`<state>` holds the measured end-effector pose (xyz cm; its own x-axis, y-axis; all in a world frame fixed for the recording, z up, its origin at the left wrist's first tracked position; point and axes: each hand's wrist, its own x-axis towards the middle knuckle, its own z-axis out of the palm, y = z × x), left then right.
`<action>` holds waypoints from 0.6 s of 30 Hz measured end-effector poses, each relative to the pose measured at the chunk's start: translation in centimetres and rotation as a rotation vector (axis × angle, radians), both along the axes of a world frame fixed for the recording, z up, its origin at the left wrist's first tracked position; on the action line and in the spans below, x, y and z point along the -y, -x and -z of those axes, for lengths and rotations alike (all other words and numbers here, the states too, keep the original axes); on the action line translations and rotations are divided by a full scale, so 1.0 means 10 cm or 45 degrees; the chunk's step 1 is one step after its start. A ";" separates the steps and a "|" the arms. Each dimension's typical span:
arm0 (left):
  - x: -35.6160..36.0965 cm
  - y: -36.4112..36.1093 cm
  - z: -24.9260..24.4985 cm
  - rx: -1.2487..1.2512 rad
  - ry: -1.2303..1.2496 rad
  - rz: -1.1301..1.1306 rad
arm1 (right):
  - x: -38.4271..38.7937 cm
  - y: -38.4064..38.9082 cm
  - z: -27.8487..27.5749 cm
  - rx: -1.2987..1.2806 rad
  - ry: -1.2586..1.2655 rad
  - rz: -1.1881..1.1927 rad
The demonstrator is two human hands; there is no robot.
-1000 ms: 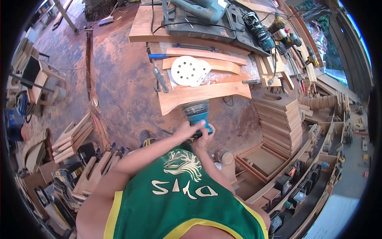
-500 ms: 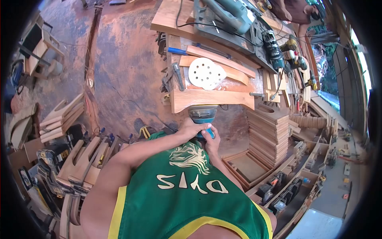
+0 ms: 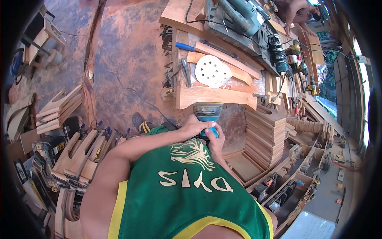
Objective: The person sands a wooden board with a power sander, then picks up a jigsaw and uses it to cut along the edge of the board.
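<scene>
I am finding the left hand (image 3: 195, 126) and the right hand (image 3: 216, 137) close together, both clamped on a teal orbital sander (image 3: 207, 112) at the centre of the frame. A second ago the sander was tilting; it is now standing squarer, its pad facing the near edge of a wooden board (image 3: 215, 96). I am judging this alignment favourable for even work along that edge, but I cannot tell whether the pad is bearing on the wood or running. The board is lying along the front of the surface (image 3: 259, 85), in the upper middle of the frame. Behind it, white sanding discs (image 3: 209, 71) are still resting on a curved wooden piece (image 3: 240, 75). The view is also swinging, and a co-worker (image 3: 298, 11), out of sight a second ago, is now showing at upper right.
</scene>
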<state>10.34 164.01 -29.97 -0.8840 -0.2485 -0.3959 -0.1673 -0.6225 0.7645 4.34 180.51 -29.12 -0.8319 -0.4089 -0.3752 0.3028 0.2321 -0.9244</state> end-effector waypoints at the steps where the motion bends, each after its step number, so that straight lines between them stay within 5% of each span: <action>1: 0.02 -0.01 -0.01 0.006 -0.022 0.032 | 0.00 0.01 -0.01 -0.042 -0.023 -0.017; 18: 0.03 -0.20 -0.08 -0.025 -0.166 -0.022 | 0.07 -0.13 -0.05 -0.126 -0.016 -0.067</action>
